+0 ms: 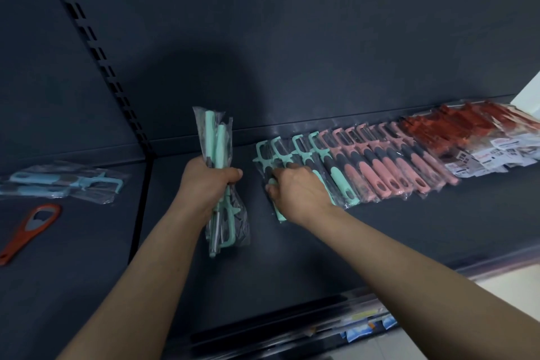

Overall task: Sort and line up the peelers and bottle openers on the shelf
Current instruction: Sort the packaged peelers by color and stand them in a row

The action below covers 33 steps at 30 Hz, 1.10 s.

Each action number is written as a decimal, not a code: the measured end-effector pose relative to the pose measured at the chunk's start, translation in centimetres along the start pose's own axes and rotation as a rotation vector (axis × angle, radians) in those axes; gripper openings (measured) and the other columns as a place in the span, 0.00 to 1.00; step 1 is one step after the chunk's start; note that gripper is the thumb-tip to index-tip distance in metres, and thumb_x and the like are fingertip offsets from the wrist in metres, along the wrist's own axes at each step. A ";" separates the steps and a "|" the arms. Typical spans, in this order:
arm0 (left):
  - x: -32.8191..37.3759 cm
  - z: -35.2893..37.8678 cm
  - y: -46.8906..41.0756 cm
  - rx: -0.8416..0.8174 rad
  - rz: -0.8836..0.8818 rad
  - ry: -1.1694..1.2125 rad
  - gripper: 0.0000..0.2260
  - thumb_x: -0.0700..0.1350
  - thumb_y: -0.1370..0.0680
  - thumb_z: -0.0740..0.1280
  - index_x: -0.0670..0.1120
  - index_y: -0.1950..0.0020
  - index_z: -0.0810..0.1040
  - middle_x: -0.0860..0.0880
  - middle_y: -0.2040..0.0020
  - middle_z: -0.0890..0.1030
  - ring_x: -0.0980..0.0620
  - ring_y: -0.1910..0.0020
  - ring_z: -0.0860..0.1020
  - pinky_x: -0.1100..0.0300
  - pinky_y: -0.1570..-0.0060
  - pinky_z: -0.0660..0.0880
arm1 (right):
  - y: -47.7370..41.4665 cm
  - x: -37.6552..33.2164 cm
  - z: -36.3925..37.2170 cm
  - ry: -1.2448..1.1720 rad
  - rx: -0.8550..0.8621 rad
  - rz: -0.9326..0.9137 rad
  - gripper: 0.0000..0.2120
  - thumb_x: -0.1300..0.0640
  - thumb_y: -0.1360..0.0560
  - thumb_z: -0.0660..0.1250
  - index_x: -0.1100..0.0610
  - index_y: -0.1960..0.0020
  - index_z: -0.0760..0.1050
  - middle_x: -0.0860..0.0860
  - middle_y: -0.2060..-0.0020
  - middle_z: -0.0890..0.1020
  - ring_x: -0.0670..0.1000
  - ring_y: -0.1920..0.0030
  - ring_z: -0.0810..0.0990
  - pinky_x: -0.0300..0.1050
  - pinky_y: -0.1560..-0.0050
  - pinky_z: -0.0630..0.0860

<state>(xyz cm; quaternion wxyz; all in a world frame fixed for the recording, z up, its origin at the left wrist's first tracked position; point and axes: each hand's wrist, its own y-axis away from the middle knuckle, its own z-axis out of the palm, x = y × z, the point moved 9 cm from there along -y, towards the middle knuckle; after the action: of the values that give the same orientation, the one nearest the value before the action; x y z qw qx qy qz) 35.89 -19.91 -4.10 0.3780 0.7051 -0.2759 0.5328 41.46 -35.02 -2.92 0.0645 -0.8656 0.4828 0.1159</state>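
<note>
My left hand (208, 184) grips a bundle of mint-green peelers (217, 142) in clear bags, held upright above the dark shelf (380, 231). My right hand (298, 188) lies on the leftmost mint-green peeler (270, 156) of a row lying on the shelf, fingers curled over its handle. That row runs rightwards: mint-green peelers (324, 166), then pink peelers (385, 164), then red packaged items (455, 131) with white labels. Light-blue peelers (61, 183) in bags lie on the shelf section to the left, and an orange bottle opener (32, 228) lies in front of them.
A slotted upright (96, 50) divides the dark back panel, with a seam between the two shelf sections below it. The shelf's front edge (336, 313) carries a rail with price tags. A pale floor shows at the lower right.
</note>
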 end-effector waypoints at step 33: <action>-0.3 3.0 1.8 -0.354 -0.158 0.249 0.11 0.26 0.29 0.65 0.38 0.54 0.81 0.43 0.64 0.84 0.49 0.67 0.83 0.60 0.70 0.78 | -0.9 -1.4 0.0 -1.165 -0.100 0.085 0.03 0.61 0.25 0.69 0.59 0.53 0.79 0.48 0.67 0.82 0.41 0.69 0.78 0.33 0.66 0.76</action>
<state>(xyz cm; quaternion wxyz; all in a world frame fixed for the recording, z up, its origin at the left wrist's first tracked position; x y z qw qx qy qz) 36.06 -23.40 -4.43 0.5677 0.5761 -0.2602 0.5274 41.54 -33.37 -2.58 0.2736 -0.6413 0.3958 0.5976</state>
